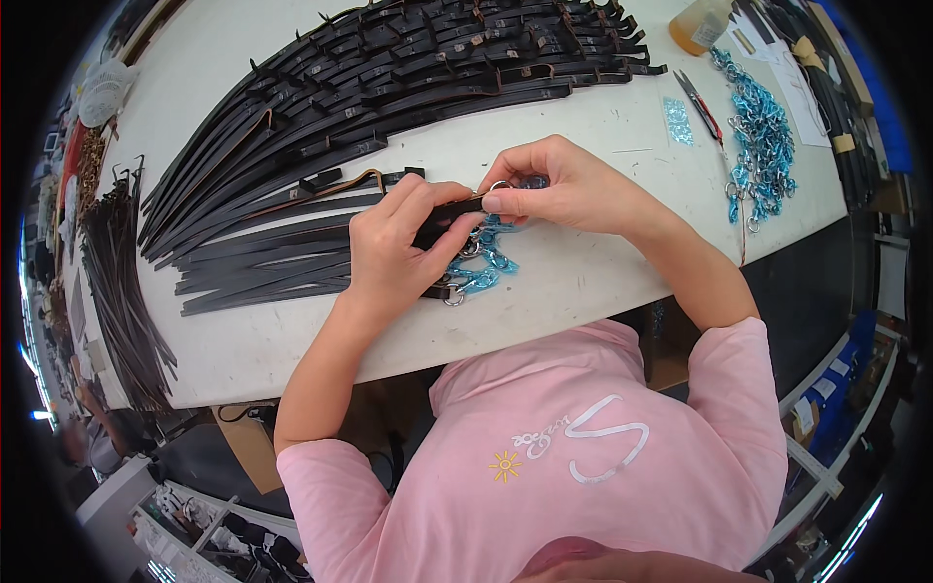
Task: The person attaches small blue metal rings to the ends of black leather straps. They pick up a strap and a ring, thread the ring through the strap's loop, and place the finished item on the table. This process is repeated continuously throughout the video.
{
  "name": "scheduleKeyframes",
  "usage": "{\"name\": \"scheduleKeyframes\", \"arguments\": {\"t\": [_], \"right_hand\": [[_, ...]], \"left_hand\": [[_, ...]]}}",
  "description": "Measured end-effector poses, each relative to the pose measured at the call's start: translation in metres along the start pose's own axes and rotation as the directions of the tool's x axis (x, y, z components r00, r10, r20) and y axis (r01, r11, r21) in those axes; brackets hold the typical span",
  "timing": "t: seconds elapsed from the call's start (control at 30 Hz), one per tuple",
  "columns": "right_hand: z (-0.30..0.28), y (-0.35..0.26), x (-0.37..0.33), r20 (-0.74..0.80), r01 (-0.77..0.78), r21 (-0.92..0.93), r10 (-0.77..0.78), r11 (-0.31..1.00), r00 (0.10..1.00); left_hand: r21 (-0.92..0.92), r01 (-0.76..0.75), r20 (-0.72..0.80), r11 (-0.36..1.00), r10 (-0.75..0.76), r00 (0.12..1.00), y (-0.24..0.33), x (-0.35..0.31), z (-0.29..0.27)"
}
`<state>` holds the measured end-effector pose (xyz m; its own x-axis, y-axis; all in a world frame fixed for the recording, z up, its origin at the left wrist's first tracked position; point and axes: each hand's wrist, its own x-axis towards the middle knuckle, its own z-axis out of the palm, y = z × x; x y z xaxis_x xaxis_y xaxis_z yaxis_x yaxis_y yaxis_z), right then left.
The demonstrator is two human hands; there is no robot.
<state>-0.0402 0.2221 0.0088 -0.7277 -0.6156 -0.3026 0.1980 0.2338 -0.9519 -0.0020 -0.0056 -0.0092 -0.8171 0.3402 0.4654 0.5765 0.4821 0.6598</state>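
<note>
Between my two hands is the end of a black leather strap (453, 211) with a metal ring (501, 185) at its tip. My left hand (403, 233) pinches the strap, thumb below and fingers on top. My right hand (554, 189) grips the tip by the ring, thumb pressed on the leather. Below my hands hang or lie metal rings partly wrapped in blue film (498, 260); my fingers hide some of them. More black straps (272, 262) lie to the left under my left hand, one ending in a ring (454, 295) near the table's front.
A large pile of black straps (389, 83) covers the back of the white table (583, 282). Another bundle (121, 291) hangs over the left edge. At right lie red-handled scissors (700, 107), a heap of blue-wrapped metal hardware (763, 141), and a container of amber liquid (698, 27).
</note>
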Motion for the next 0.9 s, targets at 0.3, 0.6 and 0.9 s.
{"name": "scheduleKeyframes", "arguments": {"t": [0.3, 0.6, 0.9], "right_hand": [[0.0009, 0.0009, 0.0007, -0.037, -0.007, 0.004, 0.007, 1.000, 0.999], [-0.0008, 0.0033, 0.0041, -0.017, -0.006, 0.034, 0.006, 0.999, 1.000], [0.0001, 0.0054, 0.0046, -0.021, -0.032, 0.077, 0.034, 0.996, 0.999]], "left_hand": [[0.049, 0.083, 0.069, 0.995, -0.087, 0.994, 0.0004, 0.0005, -0.0037], [-0.005, 0.099, 0.047, 0.995, -0.099, 0.994, -0.0005, 0.0004, -0.0009], [-0.049, 0.151, 0.070, 0.987, -0.148, 0.987, 0.0011, 0.0001, 0.0000]]}}
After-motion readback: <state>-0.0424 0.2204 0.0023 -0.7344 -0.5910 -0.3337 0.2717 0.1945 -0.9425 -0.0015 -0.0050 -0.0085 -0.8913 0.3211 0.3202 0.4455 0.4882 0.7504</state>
